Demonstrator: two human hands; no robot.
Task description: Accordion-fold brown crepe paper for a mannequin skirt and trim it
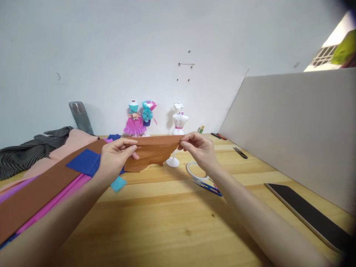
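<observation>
A piece of brown crepe paper (151, 152) is stretched between my two hands above the table, its top edge straight and its lower edge uneven. My left hand (115, 154) pinches its left end between thumb and fingers. At the other end, the thumb and fingertips of my right hand (198, 148) are closed on the upper right corner. Behind the paper stands a white mini dress form (179, 120) with a pink band at its waist; its round base (172, 162) shows below. Part of the stand is hidden by the paper.
Folded brown, pink and blue sheets (55, 181) lie at left beside a striped cloth (36, 144). Two dressed mini forms (135, 124) stand by the wall. A tape roll (191, 171), blue thread snips (210, 188), black scissors (240, 152) and a phone (306, 215) lie to the right.
</observation>
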